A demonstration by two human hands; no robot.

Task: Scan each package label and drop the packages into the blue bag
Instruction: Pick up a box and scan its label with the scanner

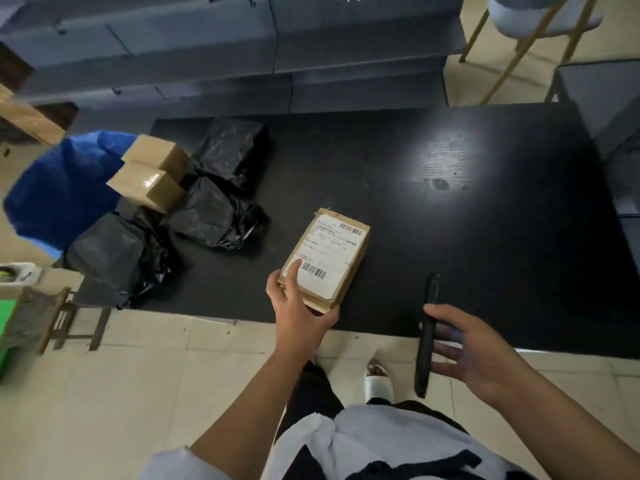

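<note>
Labelled cardboard package (325,259) at table's (485,220) near edge, left hand (298,303) gripping its near corner, right hand (474,351) loosely holding black scanner (427,336), scan pending; five packages left, blue bag (59,195) far left.

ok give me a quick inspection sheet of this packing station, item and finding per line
surface: black wood-grain table, glare patch at its middle
job's things: labelled cardboard package label up with two barcodes showing; two plain cardboard boxes and three black poly-bag parcels grouped at the table's left end; blue bag beside that end
clutter: nothing seen on the table besides the parcels
grippers: left hand grips the labelled package's near corner, thumb on the label; right hand holds a black handheld scanner near the table's front edge
cables: nothing seen
surroundings: tiled floor, grey crates behind the table, chair at top right, wooden stool at left
</note>
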